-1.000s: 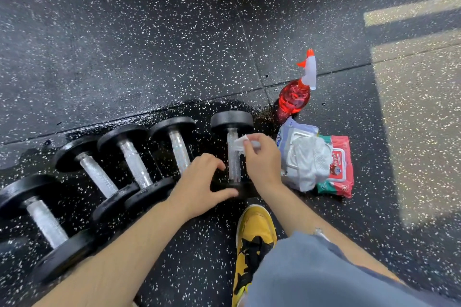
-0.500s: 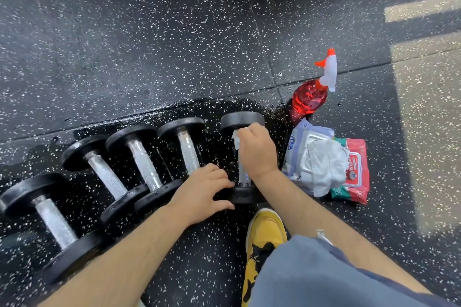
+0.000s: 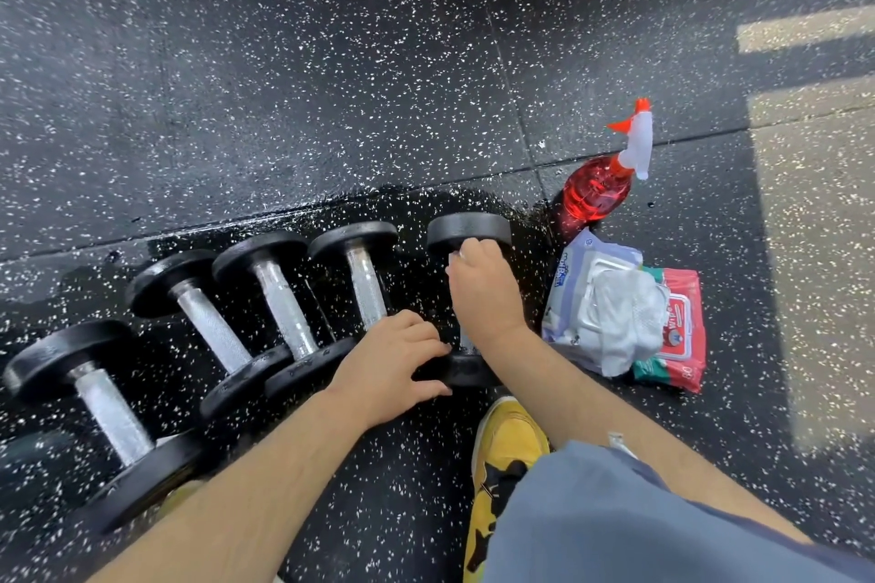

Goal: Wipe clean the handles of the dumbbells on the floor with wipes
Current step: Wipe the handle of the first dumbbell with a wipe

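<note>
Several black dumbbells with knurled silver handles lie in a row on the wet speckled floor. My right hand (image 3: 483,294) is curled round the handle of the rightmost dumbbell (image 3: 468,230), close to its far head, with a white wipe (image 3: 455,255) just peeking out at my fingertips. My left hand (image 3: 393,365) rests on that dumbbell's near head (image 3: 466,369), fingers spread over it. The handle itself is almost wholly hidden under my right hand. To the left lie three neighbouring dumbbells (image 3: 367,289), (image 3: 284,308), (image 3: 210,327).
A red spray bottle (image 3: 599,189) with a white trigger lies right of the dumbbells. Beside it sit two wipe packs, a pale blue one (image 3: 575,279) topped by a loose white wipe and a red one (image 3: 679,327). My yellow shoe (image 3: 502,445) and grey shorts fill the foreground.
My right hand has closed round the handle with the wipe and slid toward the far head. The left hand has settled flatter onto the near head.
</note>
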Demonstrator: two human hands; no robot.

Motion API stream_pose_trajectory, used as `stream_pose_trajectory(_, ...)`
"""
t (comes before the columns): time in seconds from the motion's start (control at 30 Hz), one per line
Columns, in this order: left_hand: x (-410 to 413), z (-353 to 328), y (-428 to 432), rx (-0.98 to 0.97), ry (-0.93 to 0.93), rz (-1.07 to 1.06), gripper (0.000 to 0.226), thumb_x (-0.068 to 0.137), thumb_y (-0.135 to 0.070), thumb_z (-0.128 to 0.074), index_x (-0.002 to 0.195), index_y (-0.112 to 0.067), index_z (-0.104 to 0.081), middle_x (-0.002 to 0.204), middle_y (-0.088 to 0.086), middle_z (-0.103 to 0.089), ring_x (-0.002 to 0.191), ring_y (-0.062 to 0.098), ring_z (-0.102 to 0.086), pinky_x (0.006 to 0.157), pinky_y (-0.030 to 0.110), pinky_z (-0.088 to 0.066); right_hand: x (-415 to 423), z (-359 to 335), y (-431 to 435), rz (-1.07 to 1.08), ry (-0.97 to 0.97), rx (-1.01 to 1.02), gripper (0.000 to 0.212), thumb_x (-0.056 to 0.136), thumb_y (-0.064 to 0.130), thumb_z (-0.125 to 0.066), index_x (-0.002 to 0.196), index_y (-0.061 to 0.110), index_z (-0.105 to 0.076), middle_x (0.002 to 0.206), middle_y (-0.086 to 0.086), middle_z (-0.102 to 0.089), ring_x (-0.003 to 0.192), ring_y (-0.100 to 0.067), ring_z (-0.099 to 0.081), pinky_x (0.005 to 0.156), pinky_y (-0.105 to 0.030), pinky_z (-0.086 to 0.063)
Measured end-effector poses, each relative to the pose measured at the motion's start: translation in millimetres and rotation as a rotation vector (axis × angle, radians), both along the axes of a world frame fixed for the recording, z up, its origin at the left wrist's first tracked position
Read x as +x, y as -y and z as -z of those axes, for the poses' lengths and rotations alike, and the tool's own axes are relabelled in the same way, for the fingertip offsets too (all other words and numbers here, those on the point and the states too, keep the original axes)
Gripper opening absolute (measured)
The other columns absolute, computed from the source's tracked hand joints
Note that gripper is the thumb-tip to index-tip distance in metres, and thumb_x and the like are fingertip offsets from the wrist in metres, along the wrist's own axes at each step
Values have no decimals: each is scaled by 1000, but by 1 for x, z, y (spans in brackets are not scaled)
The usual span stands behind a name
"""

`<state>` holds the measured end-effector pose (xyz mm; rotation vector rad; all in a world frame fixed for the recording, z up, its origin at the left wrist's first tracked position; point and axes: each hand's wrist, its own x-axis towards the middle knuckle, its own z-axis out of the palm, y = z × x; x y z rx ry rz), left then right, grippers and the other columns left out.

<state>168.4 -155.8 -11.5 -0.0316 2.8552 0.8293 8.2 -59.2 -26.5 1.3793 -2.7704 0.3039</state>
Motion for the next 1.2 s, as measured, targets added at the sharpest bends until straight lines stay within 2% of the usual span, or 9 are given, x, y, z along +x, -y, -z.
stream_pose_trajectory(0.17,1,3,0,9,-12,-7,58,82,-66,-62,118,-22,-74,105,-14,-64,103,13,-50,91,39,-53,0,0,-1,19,63,-53,19,70,-5,-74,66,10,-62,76,-4,-54,76,-23,-50,60,-31,-41)
stream_pose_trajectory(0.27,0,4,1,17,-18,-10,57,81,-64,-64,116,-21,-75,103,-13,-64,102,14,-51,89,40,-54,0,-2,-9,379,423,-287,10,90,10,-66,81,9,-71,85,-4,-59,80,-17,-50,69,-26,-35)
stream_pose_trajectory(0.37,1,3,1,18,-23,2,53,81,-61,-67,116,-21,-74,104,-13,-64,102,13,-51,90,40,-54,-7,-5,-15,819,837,-515,14,92,28,-70,83,16,-71,84,7,-66,78,-9,-57,66,-23,-39)
stream_pose_trajectory(0.43,1,2,1,21,-22,12,51,82,-59,-69,117,-22,-74,105,-14,-64,104,12,-50,92,38,-53,-8,-2,-16,919,966,-537,14,91,29,-70,84,18,-71,82,8,-68,77,-7,-59,64,-19,-40)
stream_pose_trajectory(0.63,-4,-3,0,21,-3,27,53,81,-58,-69,117,-20,-74,109,-11,-66,107,13,-50,95,34,-51,0,1,-9,474,554,-367,17,96,9,-58,83,2,-65,87,-2,-53,79,-6,-42,74,-24,-32)
stream_pose_trajectory(0.77,-4,-5,1,19,15,30,54,81,-58,-69,119,-20,-74,110,-11,-66,106,14,-49,95,35,-51,-1,-1,-5,111,218,-129,18,75,-10,-69,72,5,-62,78,-9,-51,76,-27,-48,63,-28,-29)
stream_pose_trajectory(0.93,0,-6,3,27,-9,21,51,81,-57,-70,119,-22,-74,108,-14,-65,105,12,-49,94,34,-52,-7,-6,-12,59,294,-105,15,79,-7,-66,74,7,-64,79,-3,-46,76,-24,-45,60,-31,-37)
stream_pose_trajectory(1.03,0,-5,5,11,-6,14,50,81,-56,-73,119,-24,-73,108,-15,-65,106,10,-48,96,34,-51,-10,-9,-24,127,431,-164,16,89,-1,-61,93,7,-74,82,-3,-50,78,-24,-51,65,-37,-47)
stream_pose_trajectory(1.2,-7,-7,2,34,44,18,49,80,-54,-76,119,-24,-73,110,-17,-61,111,10,-45,101,32,-47,-4,-11,-32,329,647,-349,16,94,11,-64,103,14,-77,88,4,-55,80,-12,-54,74,-25,-45)
